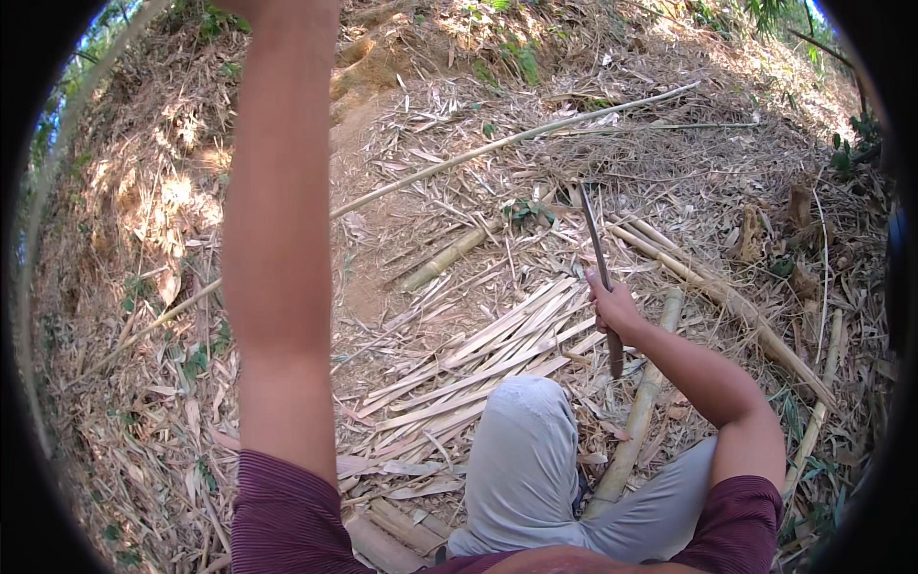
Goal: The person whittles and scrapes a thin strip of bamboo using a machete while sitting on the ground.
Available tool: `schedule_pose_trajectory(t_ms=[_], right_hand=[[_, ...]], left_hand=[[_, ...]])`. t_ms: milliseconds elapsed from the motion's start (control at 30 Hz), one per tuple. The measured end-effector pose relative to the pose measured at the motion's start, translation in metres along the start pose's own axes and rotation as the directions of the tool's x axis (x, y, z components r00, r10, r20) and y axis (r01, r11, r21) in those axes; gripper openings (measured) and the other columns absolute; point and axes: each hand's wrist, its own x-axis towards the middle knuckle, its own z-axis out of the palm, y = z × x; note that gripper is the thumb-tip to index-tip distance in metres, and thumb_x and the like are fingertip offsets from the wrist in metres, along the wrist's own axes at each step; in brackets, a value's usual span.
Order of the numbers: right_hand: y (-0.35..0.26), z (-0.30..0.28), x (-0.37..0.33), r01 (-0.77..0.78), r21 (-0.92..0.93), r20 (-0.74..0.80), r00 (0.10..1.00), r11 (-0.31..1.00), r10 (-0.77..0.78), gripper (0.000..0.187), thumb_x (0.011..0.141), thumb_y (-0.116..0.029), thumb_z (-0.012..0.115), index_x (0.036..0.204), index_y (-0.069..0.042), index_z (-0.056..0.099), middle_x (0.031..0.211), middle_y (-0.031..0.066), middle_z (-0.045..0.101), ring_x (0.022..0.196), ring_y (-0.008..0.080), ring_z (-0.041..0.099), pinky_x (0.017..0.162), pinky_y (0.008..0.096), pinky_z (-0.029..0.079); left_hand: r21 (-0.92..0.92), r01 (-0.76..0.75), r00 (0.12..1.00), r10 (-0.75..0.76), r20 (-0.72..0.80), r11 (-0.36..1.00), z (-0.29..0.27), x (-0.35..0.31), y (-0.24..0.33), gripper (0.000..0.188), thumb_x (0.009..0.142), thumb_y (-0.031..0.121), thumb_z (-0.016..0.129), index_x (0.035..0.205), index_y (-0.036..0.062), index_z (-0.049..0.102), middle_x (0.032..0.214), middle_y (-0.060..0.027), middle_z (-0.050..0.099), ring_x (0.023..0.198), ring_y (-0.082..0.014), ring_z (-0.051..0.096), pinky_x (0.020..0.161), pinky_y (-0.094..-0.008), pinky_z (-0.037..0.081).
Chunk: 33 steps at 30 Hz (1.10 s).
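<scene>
My right hand (617, 311) is closed around the handle of a long, narrow machete (593, 230). The dark blade points up and away from me, and the handle's end sticks out below my fist. My left arm (277, 191) stretches up past the top edge, so its fingers are cut off from sight. Split bamboo strips (478, 359) lie in a loose pile in front of my bent knee, left of the machete. Along the left rim curves a blurred pale strip (43, 210); what holds it is hidden.
A thin bamboo pole (516, 139) crosses the ground ahead, passing behind my left arm. A thick bamboo length (645, 383) lies beside my leg. More bamboo poles (736, 306) lie to the right, and a short piece (449, 258) lies ahead. Dry leaves cover the sloping ground.
</scene>
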Motion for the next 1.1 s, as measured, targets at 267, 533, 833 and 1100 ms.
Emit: schedule_pose_trajectory(t_ms=[267,533,833,1100], right_hand=[[-0.054,-0.013,-0.055,0.016,0.372,0.0,1.0,0.928,-0.017,0.065,0.086,-0.056,0.068,0.115,0.002,0.058,0.057,-0.0081,0.029,0.045,0.0059,0.035,0.043,0.0254,0.033],[-0.061,-0.038,-0.021,0.083,0.531,-0.031,0.996,0.843,-0.078,0.054,0.085,-0.044,0.074,0.114,-0.003,0.054,0.059,-0.0083,0.029,0.046,0.0044,0.033,0.045,0.023,0.033],[-0.054,-0.042,-0.007,0.177,0.548,-0.084,0.984,0.818,-0.156,0.024,0.093,-0.026,0.069,0.09,-0.01,0.051,0.059,-0.0072,0.032,0.046,0.0062,0.033,0.045,0.0253,0.035],[-0.047,-0.067,-0.006,0.165,0.405,-0.09,0.986,0.899,-0.141,0.023,0.094,-0.024,0.067,0.085,-0.011,0.05,0.059,-0.0071,0.035,0.047,0.0055,0.032,0.045,0.0242,0.035]], left_hand=[[-0.504,0.618,0.577,-0.784,-0.231,0.603,-0.238,-0.189,-0.147,0.008,0.101,0.003,0.039,0.095,0.0042,0.044,0.118,-0.0202,0.059,0.117,-0.0428,0.057,0.099,-0.0579,0.052],[-0.599,0.745,0.255,-0.955,-0.152,0.294,-0.291,-0.337,-0.151,0.016,0.103,0.014,0.039,0.105,0.0034,0.05,0.132,-0.0185,0.056,0.126,-0.0395,0.052,0.105,-0.0555,0.047],[0.038,0.99,-0.141,-0.989,0.051,-0.139,-0.331,-0.342,-0.09,0.033,0.105,0.022,0.039,0.123,-0.0024,0.052,0.12,-0.0215,0.062,0.112,-0.0357,0.062,0.093,-0.0439,0.055],[0.929,-0.368,0.727,-0.613,0.308,0.031,-0.453,-0.294,-0.019,0.042,0.092,0.027,0.062,0.126,0.0048,0.054,0.134,-0.0188,0.05,0.13,-0.0348,0.043,0.11,-0.0478,0.033]])
